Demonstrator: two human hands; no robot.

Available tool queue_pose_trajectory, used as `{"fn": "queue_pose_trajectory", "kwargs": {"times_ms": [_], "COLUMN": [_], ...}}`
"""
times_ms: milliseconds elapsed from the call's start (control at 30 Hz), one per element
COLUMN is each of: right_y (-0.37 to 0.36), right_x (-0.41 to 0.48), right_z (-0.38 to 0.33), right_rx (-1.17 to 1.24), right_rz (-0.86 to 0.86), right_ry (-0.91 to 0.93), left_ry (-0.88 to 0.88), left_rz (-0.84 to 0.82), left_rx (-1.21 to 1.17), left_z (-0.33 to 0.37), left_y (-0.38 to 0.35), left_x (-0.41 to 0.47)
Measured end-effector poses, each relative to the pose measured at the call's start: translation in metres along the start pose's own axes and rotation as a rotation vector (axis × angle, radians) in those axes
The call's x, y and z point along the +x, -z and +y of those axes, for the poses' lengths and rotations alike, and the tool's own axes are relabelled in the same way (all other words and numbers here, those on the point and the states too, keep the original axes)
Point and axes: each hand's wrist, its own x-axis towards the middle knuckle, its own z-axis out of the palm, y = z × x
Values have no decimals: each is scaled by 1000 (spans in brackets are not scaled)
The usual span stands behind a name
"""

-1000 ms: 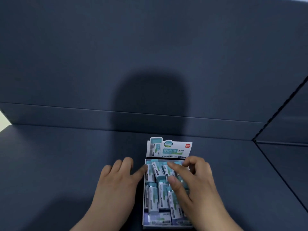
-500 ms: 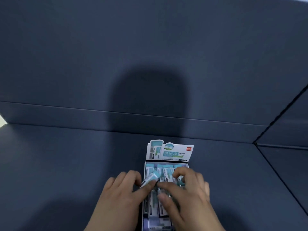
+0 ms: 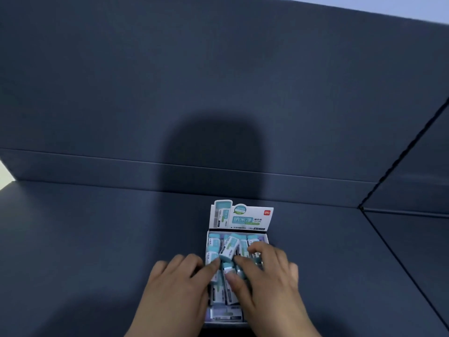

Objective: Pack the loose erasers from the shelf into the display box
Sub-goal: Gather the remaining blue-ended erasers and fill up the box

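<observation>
Matt shelf [image 3: 97, 239], glossy printed-card display box [image 3: 243, 216]

The place is taken to be a shop, at a stationery shelf. A retail display box [image 3: 208, 235] is set on a dark blue-grey shelf [image 3: 97, 239]. A printed header card [image 3: 243, 216] is raised at the box's far edge, and on it a product picture, a teal label and a small red brand logo [image 3: 267, 212] are shown. The box is filled with rows of identically wrapped teal-and-white erasers [image 3: 214, 239]. Behind the box a plain back panel [image 3: 218, 81] of the same colour is seen. To the right of the box the shelving is divided by a dark seam [image 3: 401, 262].
</observation>
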Motion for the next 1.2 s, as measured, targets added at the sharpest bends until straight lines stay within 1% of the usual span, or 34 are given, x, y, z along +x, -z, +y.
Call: {"fn": "queue_pose_trajectory", "kwargs": {"times_ms": [133, 167, 233, 333, 400, 467, 500, 567, 667, 767, 900, 1000, 1067, 1200], "right_y": [-5, -6, -5, -7, -10, -11, -10, -7, -3, 1, 0, -1, -2, 0], "right_x": [11, 16, 27, 36, 36, 34, 34, 34, 34, 33, 31, 32, 32, 29], "right_z": [14, 19, 21, 20, 22, 27, 30, 38, 44, 46, 47, 44, 46, 49], "right_rx": [-3, -1, 22, 49, 95, 161, 180, 156, -30, -97, -36, 5, -10, -24], "right_rz": [-37, -27, -68, -158, -179, -154, -106, -34, -84, -66, -54, -90, -114, -57], "right_ry": [-32, -28, -2, 125, 197, 193, 171, 134, 149, 117, 103, 113, 126, 108], "left_ry": [-22, -37, -62, -64, -48, -27, -18, 7, 13, -28, -42, -51, -57, -65], "left_rz": [3, 2, -9, 3, 23, 49, 62, 90, 83, 37, 14, 2, 15, 40], "left_rx": [19, 12, -15, -65, -103, -135, -144, -141, -77, 3, 18, 46, 56, 33], "left_z": [0, 0, 1, 2, 1, -1, 0, 2, 8, 9, 7, 10, 12, 12], "left_y": [6, 7, 8, 10, 10, 9, 9, 6, -1, -10, -14, -16, -18, -19], "left_x": [-1, -2, -3, -5, -5, -5, -4, 0, 9, 14, 16, 19, 19, 19]}}
